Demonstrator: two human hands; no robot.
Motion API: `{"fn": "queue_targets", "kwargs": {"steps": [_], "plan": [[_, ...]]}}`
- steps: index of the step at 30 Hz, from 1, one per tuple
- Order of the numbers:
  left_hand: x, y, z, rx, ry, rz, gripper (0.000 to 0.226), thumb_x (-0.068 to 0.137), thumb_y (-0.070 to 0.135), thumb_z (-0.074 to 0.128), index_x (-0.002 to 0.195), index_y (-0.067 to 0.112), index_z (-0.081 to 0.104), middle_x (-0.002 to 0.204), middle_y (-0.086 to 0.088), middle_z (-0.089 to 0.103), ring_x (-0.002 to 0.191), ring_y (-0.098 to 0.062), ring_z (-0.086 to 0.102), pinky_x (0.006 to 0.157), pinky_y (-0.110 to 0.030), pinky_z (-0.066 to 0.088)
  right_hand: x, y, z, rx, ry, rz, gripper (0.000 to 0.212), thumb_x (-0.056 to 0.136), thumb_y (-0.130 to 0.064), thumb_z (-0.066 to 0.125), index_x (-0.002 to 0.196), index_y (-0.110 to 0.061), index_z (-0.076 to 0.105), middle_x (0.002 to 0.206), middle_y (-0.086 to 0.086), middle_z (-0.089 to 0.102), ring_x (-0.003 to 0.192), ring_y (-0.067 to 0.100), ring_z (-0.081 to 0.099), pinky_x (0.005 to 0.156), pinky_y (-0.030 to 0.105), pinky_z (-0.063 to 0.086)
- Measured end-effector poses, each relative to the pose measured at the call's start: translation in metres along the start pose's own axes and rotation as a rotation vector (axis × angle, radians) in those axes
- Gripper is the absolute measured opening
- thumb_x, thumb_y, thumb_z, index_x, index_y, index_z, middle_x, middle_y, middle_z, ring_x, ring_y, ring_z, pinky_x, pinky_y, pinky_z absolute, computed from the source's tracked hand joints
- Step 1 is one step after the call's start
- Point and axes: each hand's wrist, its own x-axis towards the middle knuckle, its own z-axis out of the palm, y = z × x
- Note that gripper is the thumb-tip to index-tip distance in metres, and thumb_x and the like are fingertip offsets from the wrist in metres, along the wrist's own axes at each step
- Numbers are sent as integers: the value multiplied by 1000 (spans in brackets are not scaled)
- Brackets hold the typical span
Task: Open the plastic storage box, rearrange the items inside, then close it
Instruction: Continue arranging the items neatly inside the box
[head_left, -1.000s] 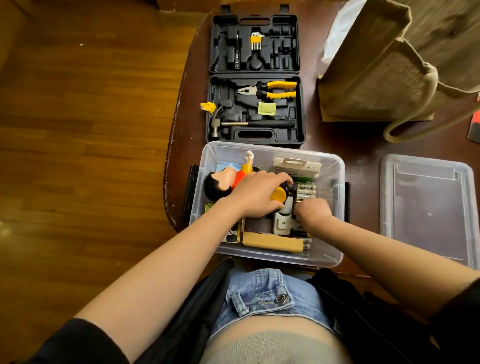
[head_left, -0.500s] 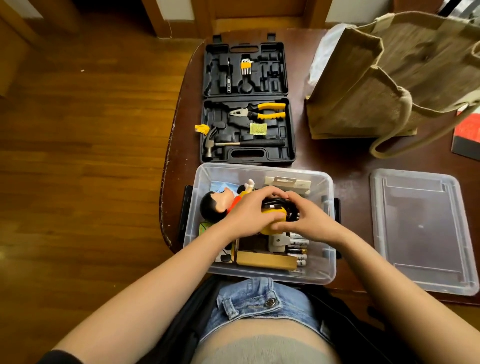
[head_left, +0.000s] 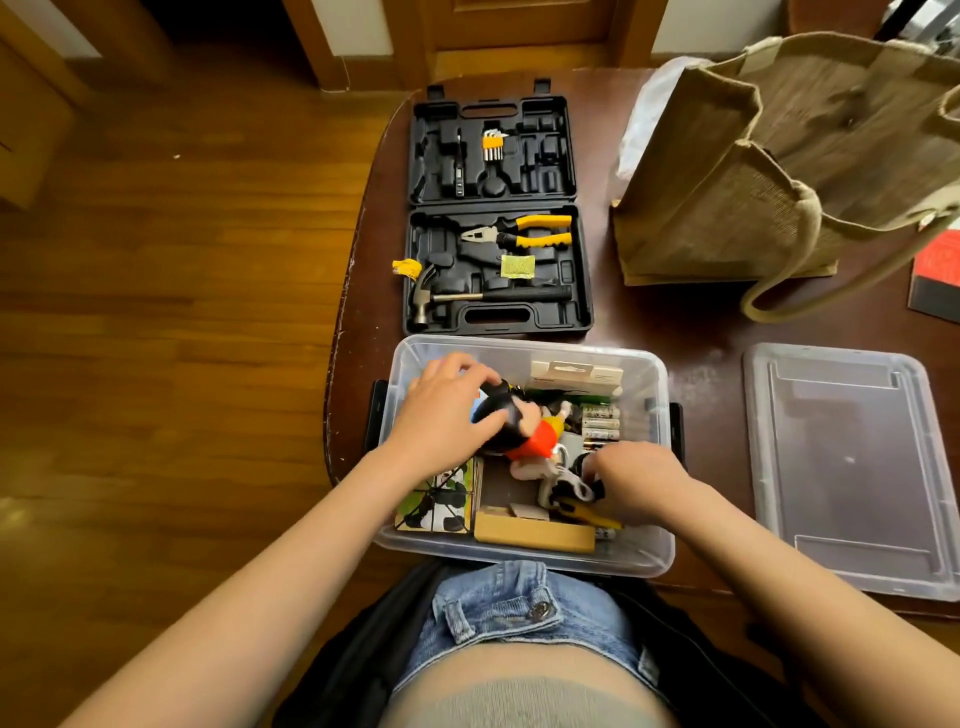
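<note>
The clear plastic storage box (head_left: 654, 551) stands open at the table's near edge. Its clear lid (head_left: 847, 467) lies flat to the right. Inside the box, my left hand (head_left: 447, 410) grips the black head of a doll (head_left: 535, 436) in a red shirt, which lies tilted across the middle. My right hand (head_left: 639, 480) is low in the right half with its fingers curled round a black, white and yellow object (head_left: 576, 499). Batteries (head_left: 600, 421), a white package (head_left: 576, 375), a panda card (head_left: 441, 501) and a cardboard box (head_left: 535, 535) also lie inside.
An open black tool case (head_left: 498, 218) with pliers, a hammer and hex keys lies just behind the box. A jute bag (head_left: 769, 156) stands at the back right, its handle trailing on the table. A red book (head_left: 935, 275) shows at the right edge. The table's left edge drops to wooden floor.
My left hand has shifted left onto the doll's head and the doll has turned, its legs now pointing toward me. My right hand has dropped lower right onto the black and yellow object.
</note>
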Motion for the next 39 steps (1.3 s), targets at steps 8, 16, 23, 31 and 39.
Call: {"fn": "queue_targets", "kwargs": {"steps": [8, 16, 23, 31, 39], "plan": [[-11, -19, 21, -169, -323, -182, 73, 83, 44, 67, 144, 28, 30, 133, -3, 50, 116, -20, 51, 94, -32, 43, 2, 14, -21, 199, 14, 45, 56, 79, -32, 66, 132, -29, 47, 125, -3, 59, 110, 19, 57, 80, 30, 50], [-3, -25, 30, -66, -19, -284, 57, 89, 16, 59, 141, 21, 35, 145, -5, 24, 113, -27, 52, 92, -36, 47, 52, -27, -11, 737, 310, 62, 70, 67, -41, 79, 125, -18, 47, 121, 0, 58, 110, 20, 55, 87, 33, 47], [29, -29, 23, -178, -168, -362, 42, 87, 21, 63, 124, 20, 42, 129, -11, 50, 93, -28, 58, 74, -34, 45, 61, -43, -6, 881, 400, 65, 50, 60, -37, 75, 95, -27, 41, 86, -10, 53, 84, 19, 58, 56, 25, 36], [34, -32, 29, -423, -142, -457, 54, 79, 31, 75, 118, 21, 39, 126, -13, 42, 100, -26, 54, 71, -31, 48, -7, 5, -12, 1296, 584, -5, 60, 66, -22, 83, 115, -30, 49, 104, -18, 61, 96, -4, 60, 77, 18, 49], [9, -22, 25, -573, -81, -426, 30, 92, 49, 51, 112, 27, 49, 114, -3, 56, 93, -18, 58, 68, -33, 53, -34, 32, 1, 1572, 723, 51, 59, 63, -33, 83, 106, -48, 45, 107, -23, 55, 96, -10, 56, 75, 18, 45]]}}
